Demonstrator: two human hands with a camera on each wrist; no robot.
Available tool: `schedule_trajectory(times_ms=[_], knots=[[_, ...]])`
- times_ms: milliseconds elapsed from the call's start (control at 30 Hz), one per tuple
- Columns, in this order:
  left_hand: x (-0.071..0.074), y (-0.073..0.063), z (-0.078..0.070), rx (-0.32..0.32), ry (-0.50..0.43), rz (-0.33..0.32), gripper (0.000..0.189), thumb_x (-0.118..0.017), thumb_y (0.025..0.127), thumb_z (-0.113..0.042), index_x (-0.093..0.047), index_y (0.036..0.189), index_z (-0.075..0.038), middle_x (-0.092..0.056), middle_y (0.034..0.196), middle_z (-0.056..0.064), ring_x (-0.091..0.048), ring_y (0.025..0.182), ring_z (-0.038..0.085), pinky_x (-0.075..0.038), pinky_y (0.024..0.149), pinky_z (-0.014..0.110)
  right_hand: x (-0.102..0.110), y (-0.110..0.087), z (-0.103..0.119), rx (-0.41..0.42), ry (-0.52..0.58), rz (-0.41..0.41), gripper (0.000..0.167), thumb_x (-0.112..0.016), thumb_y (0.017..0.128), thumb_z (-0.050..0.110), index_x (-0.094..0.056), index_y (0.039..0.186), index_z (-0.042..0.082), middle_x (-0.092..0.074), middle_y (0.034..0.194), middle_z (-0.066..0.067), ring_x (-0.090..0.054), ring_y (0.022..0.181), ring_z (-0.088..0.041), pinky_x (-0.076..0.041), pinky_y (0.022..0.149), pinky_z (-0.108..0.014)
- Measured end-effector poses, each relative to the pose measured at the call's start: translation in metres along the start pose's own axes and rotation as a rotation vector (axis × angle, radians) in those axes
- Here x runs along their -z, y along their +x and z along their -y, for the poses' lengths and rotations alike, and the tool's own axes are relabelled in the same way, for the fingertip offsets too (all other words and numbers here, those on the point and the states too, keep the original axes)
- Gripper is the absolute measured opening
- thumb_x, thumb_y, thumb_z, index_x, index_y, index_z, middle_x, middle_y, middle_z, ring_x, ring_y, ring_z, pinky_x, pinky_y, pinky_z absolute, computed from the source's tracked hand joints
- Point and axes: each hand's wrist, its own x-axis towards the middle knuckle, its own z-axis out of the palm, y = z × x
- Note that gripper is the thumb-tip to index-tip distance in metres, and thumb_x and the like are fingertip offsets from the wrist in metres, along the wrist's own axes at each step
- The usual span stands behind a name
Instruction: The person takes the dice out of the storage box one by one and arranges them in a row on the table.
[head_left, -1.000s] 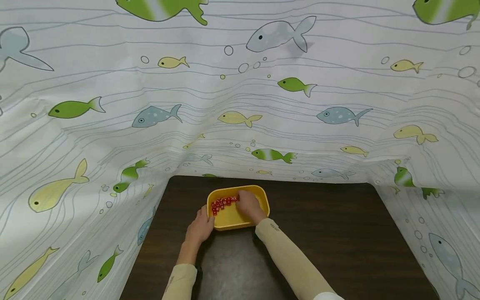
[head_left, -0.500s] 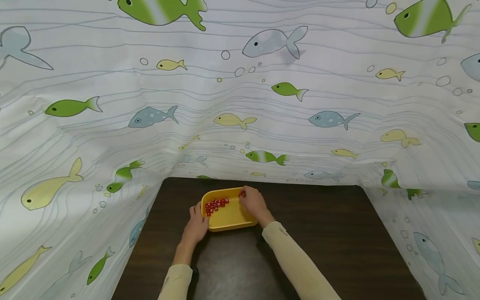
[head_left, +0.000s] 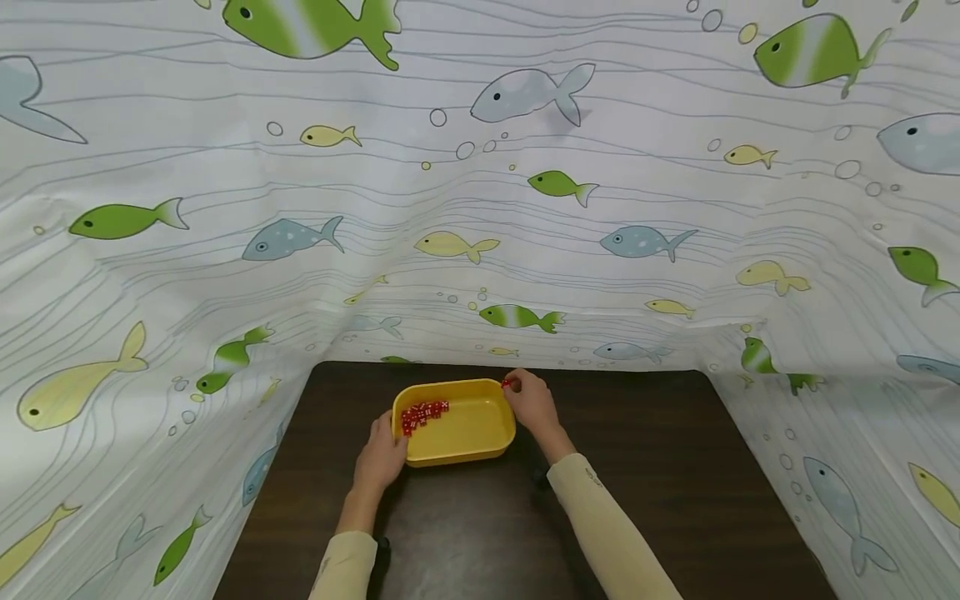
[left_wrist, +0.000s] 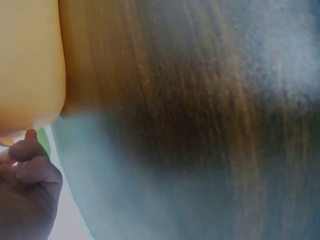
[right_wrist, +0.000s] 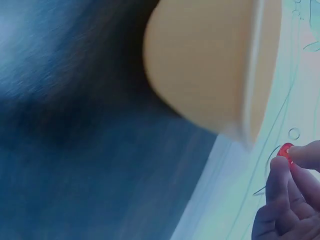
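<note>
A shallow yellow tray [head_left: 468,427] sits on the dark table, with a cluster of small red dice [head_left: 422,413] at its left end. My left hand [head_left: 382,454] grips the tray's left end, fingers over the rim and thumb at the near corner. In the left wrist view the fingers [left_wrist: 34,170] curl against the tray's wall [left_wrist: 32,60]. My right hand [head_left: 534,404] is at the tray's far right corner and pinches one red die [right_wrist: 285,149] between thumb and fingertips. The right wrist view has that die beyond the tray's rim [right_wrist: 250,75].
Dark wood-grain table [head_left: 637,467] extends to the right of the tray and toward me. A white sheet [head_left: 420,192] printed with fish stands behind the table and along both sides.
My right hand has lifted a die from inside the tray and carried it right to the far right corner. The left hand keeps its grip on the left end.
</note>
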Motion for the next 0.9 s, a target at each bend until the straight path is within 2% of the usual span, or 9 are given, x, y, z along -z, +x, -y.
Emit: schedule_trajectory(times_ms=[100,233,367,600,900], knots=[[0.001,-0.001,0.001,0.023,0.0,-0.004,0.061,-0.054,0.107,-0.024,-0.033,0.159,0.001,-0.049,0.154,0.027,-0.062,0.125,0.043,-0.048,0.103,0.064,0.002,-0.003,-0.011,-0.023,-0.006,-0.022,0.021,-0.072,0.102,0.024,-0.074,0.121,0.013,-0.075,0.109,-0.006,-0.066,0.086,-0.021,-0.06,0.079,-0.041],[0.002,-0.002,0.002,0.049,0.009,-0.007,0.057,-0.055,0.107,-0.028,-0.037,0.154,-0.001,-0.063,0.14,0.026,-0.066,0.105,0.034,-0.052,0.09,0.057,0.004,-0.006,-0.026,-0.055,-0.043,-0.047,0.019,-0.072,0.102,0.027,-0.075,0.117,0.016,-0.075,0.107,-0.004,-0.066,0.084,-0.02,-0.056,0.079,-0.044],[0.003,-0.002,0.002,0.059,0.016,0.0,0.057,-0.054,0.108,-0.03,-0.037,0.155,-0.003,-0.068,0.133,0.026,-0.065,0.092,0.03,-0.051,0.08,0.051,0.003,-0.009,-0.037,-0.091,-0.082,-0.04,0.017,-0.072,0.102,0.027,-0.075,0.115,0.016,-0.074,0.105,-0.003,-0.064,0.083,-0.021,-0.054,0.08,-0.047],[0.005,-0.005,0.001,0.066,0.011,0.015,0.056,-0.053,0.109,-0.03,-0.035,0.156,-0.004,-0.069,0.128,0.024,-0.062,0.087,0.028,-0.048,0.075,0.046,-0.006,-0.015,-0.049,-0.121,-0.143,0.03,0.017,-0.072,0.103,0.025,-0.076,0.117,0.017,-0.075,0.107,-0.002,-0.066,0.086,-0.021,-0.055,0.082,-0.049],[0.005,-0.005,-0.005,0.067,0.003,0.01,0.057,-0.053,0.108,-0.028,-0.036,0.156,-0.003,-0.068,0.13,0.026,-0.061,0.088,0.029,-0.047,0.075,0.047,-0.008,-0.016,-0.055,-0.12,-0.17,0.039,0.018,-0.074,0.101,0.022,-0.075,0.116,0.014,-0.074,0.105,-0.005,-0.065,0.087,-0.024,-0.055,0.086,-0.053]])
